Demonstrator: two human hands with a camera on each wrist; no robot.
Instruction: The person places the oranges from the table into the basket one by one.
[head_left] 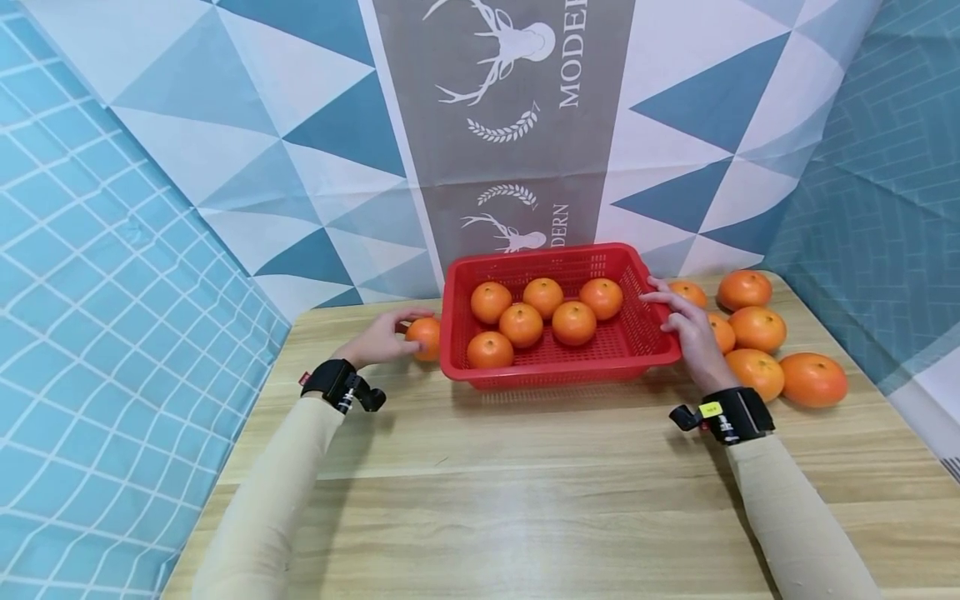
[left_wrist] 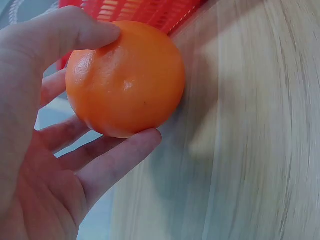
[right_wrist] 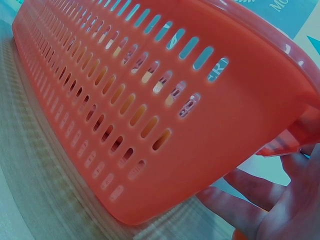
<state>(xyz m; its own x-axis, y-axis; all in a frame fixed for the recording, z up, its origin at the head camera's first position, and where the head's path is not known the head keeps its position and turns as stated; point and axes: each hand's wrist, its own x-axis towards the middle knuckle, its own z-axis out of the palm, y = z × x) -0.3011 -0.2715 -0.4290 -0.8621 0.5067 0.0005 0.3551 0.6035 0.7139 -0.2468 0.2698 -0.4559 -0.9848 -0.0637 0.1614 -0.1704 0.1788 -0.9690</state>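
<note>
My left hand (head_left: 381, 340) holds an orange (left_wrist: 127, 80) between thumb and fingers, just left of a red plastic basket (head_left: 555, 372). In the left wrist view the thumb lies over the top of the fruit and the fingers curve beneath it, with the basket's slotted wall close behind. At the basket's right end, my right hand (head_left: 693, 337) grips the rim, fingers at the edge. From the right wrist, fingers (right_wrist: 235, 205) show by the basket's end corner. Several oranges (head_left: 521, 325) sit inside the basket, mostly toward its left and middle.
More oranges (head_left: 757, 329), some larger, lie on the wooden table (head_left: 510, 500) to the right of the basket, beside my right hand. A patterned cloth backdrop (head_left: 337, 167) rises right behind the basket, and a blue checked cloth (head_left: 112, 333) borders the left edge.
</note>
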